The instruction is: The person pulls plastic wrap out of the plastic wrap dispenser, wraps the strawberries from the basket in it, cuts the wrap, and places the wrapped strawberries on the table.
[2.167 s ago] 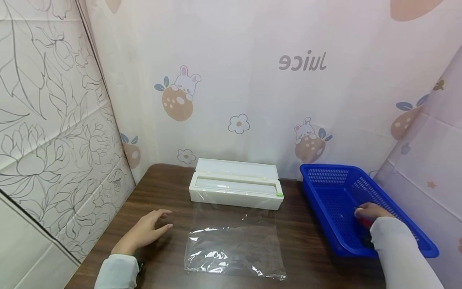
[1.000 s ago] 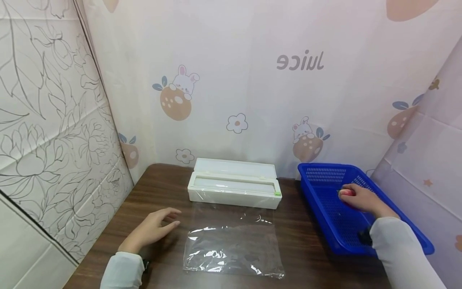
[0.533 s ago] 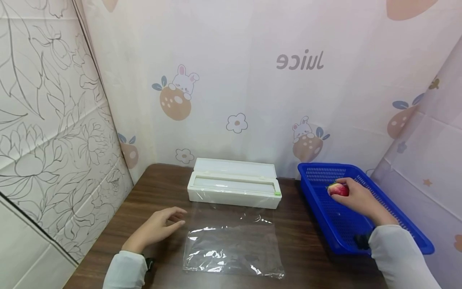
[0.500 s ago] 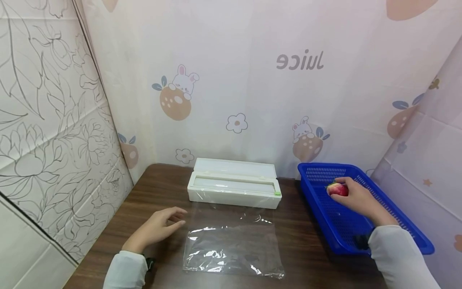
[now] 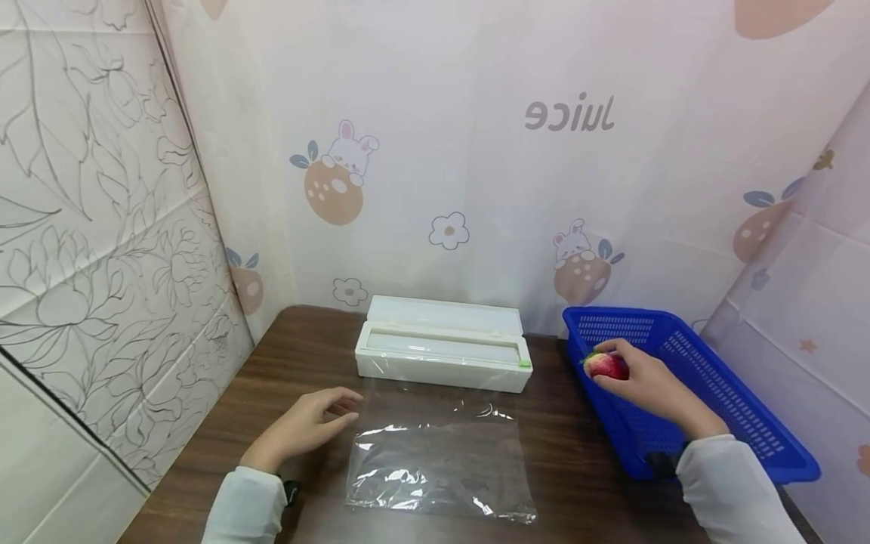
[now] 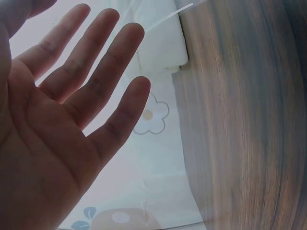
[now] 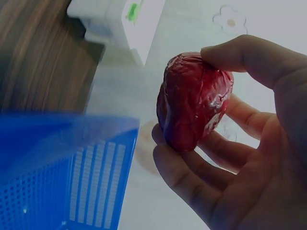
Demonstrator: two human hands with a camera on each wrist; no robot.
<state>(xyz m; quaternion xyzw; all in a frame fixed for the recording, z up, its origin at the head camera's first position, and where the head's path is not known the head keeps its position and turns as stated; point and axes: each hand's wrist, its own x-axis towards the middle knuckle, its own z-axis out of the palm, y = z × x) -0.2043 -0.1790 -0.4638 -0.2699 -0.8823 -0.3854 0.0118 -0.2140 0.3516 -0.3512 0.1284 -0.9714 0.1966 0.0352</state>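
Note:
My right hand (image 5: 646, 380) grips a red fruit (image 7: 194, 103) between thumb and fingers, over the left rim of a blue basket (image 5: 741, 389). The fruit is rounded, tapered, glossy and wrinkled in the right wrist view. Its pale yellow patch and green tip show in the head view. My left hand (image 5: 309, 423) holds nothing, its fingers relaxed and spread, beside the left edge of a clear plastic film (image 5: 442, 465). That film lies flat on the table, drawn from a white cling film dispenser (image 5: 442, 370) whose lid stands raised.
The brown wooden table (image 5: 299, 355) meets a printed curtain (image 5: 442, 151) at the back. A small green slider (image 5: 524, 363) sits at the dispenser's right end. The basket's perforated walls rise at the right side of the table.
My right hand has lifted the red fruit from inside the basket and carried it left to the basket's left rim. My left hand has shifted right, closer to the film.

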